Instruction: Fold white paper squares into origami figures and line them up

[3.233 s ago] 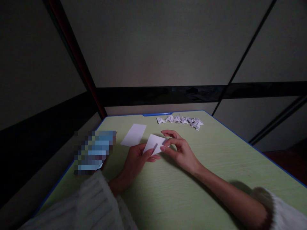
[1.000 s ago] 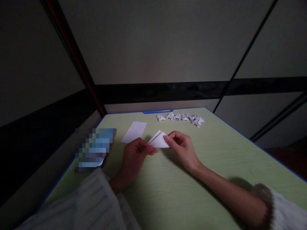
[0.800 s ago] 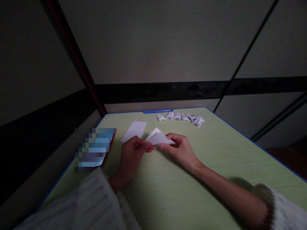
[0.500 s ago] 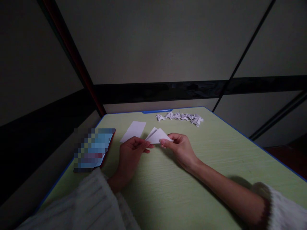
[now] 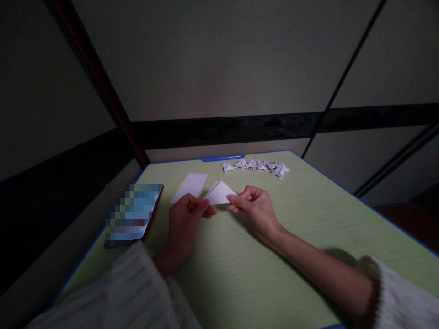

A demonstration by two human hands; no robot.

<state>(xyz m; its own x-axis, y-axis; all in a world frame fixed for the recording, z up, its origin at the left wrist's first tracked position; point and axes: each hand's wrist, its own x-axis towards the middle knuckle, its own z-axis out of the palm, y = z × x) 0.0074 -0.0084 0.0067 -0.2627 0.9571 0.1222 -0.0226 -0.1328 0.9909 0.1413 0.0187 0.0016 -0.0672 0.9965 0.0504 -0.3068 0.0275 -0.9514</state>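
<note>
A small white paper, folded into a triangle, is held just above the green table. My left hand pinches its left corner with thumb and fingers closed. My right hand pinches its right corner the same way. Both arms wear white knitted sleeves.
A flat white paper sheet lies behind my left hand. A row of several small folded paper pieces sits near the table's far edge. A blurred phone-like object lies at the left edge. Dark walls surround the blue-rimmed table.
The paper went from a loosely held open sheet to a folded triangle gripped at both corners. Both hands have drifted slightly left and further away.
</note>
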